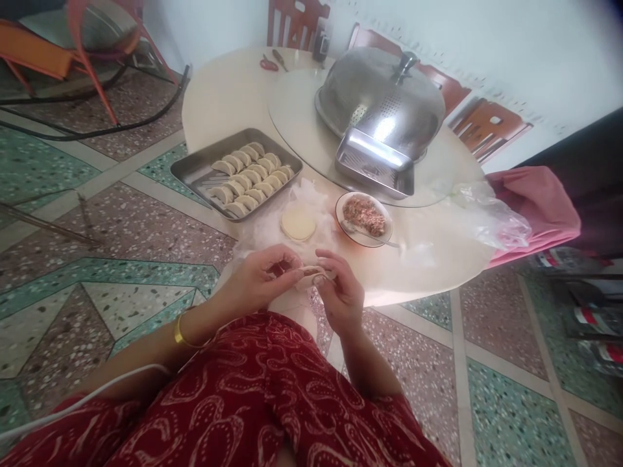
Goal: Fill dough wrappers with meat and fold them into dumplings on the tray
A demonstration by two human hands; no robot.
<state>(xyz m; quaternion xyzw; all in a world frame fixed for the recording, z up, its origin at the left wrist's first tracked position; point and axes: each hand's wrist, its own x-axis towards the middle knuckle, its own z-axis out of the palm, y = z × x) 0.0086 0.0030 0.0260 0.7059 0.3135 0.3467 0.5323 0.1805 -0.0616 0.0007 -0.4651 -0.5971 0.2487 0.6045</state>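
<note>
Both hands at lower center, pinched on 1 dumpling (310, 275) between them: left hand (260, 280) grips its left end with fingers curled, right hand (341, 292) clamps the right end with thumb and fingertips. Just above: wrapper stack (298, 223), filling bowl (364, 218) with spoon (370, 236) to its right. Tray (195, 170) of finished dumplings (250, 176) center-left. Metal dome lid (384, 104) upper center.

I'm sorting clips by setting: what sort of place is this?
Probably a home dining room: a round cream table with wooden chairs, a metal tray of folded dumplings, and a terrazzo floor.
</note>
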